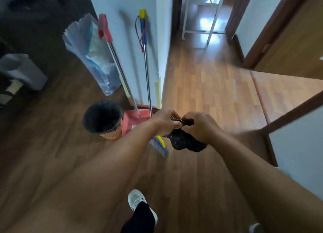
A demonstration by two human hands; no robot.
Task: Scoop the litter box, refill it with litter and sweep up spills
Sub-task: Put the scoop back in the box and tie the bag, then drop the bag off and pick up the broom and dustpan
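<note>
- Where both hands meet at mid-frame, a small black bag [185, 142] hangs in the air above the wood floor [209, 93], its bulging bottom sagging below the wrists.
- The left hand [165, 122] is curled tight, fingers pinching the twisted neck of the bag from the left.
- The right hand [201, 126] is curled too, its fingers closed on the same neck from the other side; the two hands are almost touching.
- The neck itself is mostly hidden between the knuckles, so I cannot tell whether it is knotted.
- Pale specks show on the bag's surface; its contents are not visible.
- Just behind the left hand a broom [147, 75] leans on the white wall [125, 40], its bristle head partly covered by the left forearm.
- A red dustpan [132, 117] stands beside the broom, its long handle also against the wall, its lower edge hidden by the arm.
- Left of the dustpan sits a woven waste bin [111, 134] with a dark liner.
- A clear plastic bag [90, 54] stands further back by the wall, contents blurred.
- One white shoe [138, 201] shows at the bottom edge; the far left is dark and hard to read.
</note>
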